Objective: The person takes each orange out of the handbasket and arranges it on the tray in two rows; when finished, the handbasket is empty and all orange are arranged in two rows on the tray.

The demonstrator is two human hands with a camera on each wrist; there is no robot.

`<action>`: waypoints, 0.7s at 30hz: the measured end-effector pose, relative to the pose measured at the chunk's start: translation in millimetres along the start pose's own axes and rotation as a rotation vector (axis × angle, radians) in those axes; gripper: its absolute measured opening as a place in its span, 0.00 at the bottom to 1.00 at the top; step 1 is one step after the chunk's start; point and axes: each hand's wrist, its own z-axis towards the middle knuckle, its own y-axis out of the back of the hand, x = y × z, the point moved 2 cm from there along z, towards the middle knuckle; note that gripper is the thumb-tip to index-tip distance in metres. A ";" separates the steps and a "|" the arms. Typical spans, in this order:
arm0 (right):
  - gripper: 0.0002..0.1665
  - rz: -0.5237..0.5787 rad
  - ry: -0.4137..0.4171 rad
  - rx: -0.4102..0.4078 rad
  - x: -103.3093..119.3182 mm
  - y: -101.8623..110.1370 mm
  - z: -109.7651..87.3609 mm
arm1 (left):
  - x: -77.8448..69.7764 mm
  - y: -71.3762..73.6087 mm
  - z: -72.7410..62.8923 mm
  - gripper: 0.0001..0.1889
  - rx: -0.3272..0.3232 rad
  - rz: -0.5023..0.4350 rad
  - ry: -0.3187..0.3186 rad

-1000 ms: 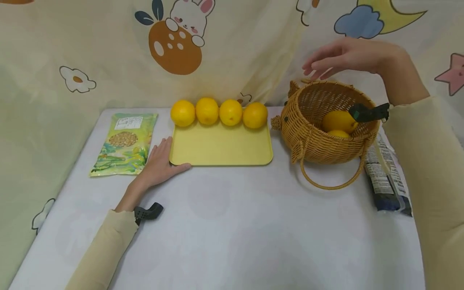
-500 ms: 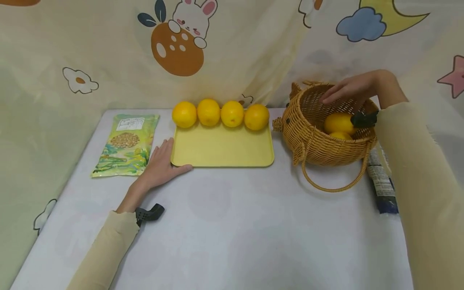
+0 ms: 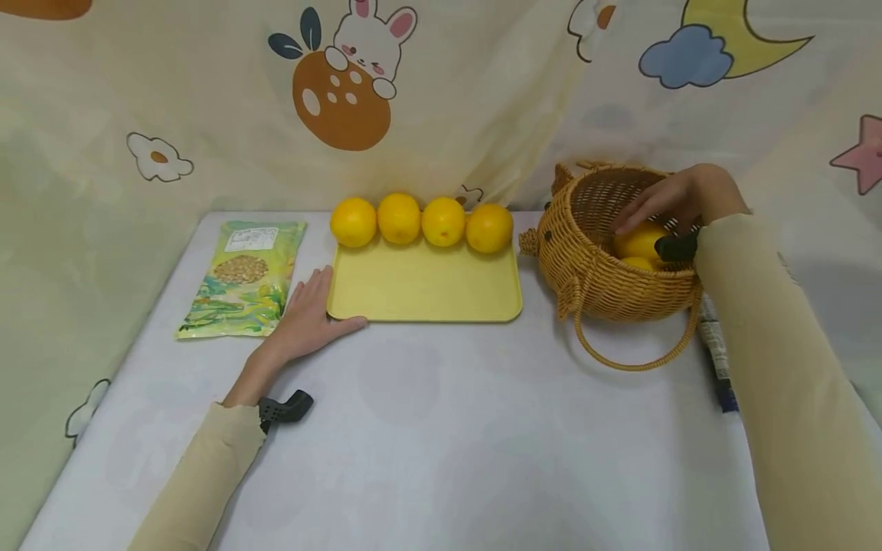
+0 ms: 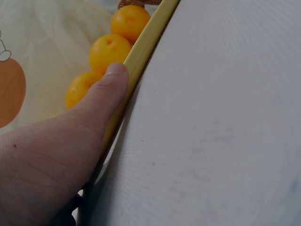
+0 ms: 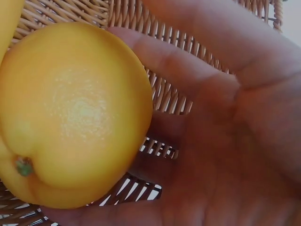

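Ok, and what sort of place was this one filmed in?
Likely a small staged tabletop set-up, though the wider room isn't shown: a cartoon-printed backdrop stands right behind a pale table, where a yellow tray and a wicker basket are laid out.

Tbh can't read a single word here. The green-and-yellow bag (image 3: 241, 298) on the desk (image 3: 448, 428) has a white label (image 3: 252, 239) near its top with faint, tiny print, way too small and blurry to make out. The dark bag (image 3: 726, 399) by the right sleeve (image 3: 779, 383) shows a pale printed panel (image 3: 713, 335) too, partly hidden and just as illegible
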 end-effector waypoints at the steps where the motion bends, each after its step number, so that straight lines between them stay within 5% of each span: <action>1: 0.47 -0.001 -0.005 0.007 0.0 -0.4 1.0 | 0.3 0.2 -0.2 0.63 0.001 0.001 0.002; 9: 0.47 -0.041 -0.004 -0.032 5.1 -1.6 8.0 | 2.9 1.1 0.9 0.63 0.005 0.008 0.004; 15: 0.48 -0.014 0.096 -0.129 7.1 0.4 8.9 | 3.2 1.5 0.2 0.63 0.003 0.008 0.007; 21: 0.42 -0.035 0.230 -0.192 17.5 -3.2 -10.6 | 2.1 0.5 0.0 0.63 0.006 0.012 0.002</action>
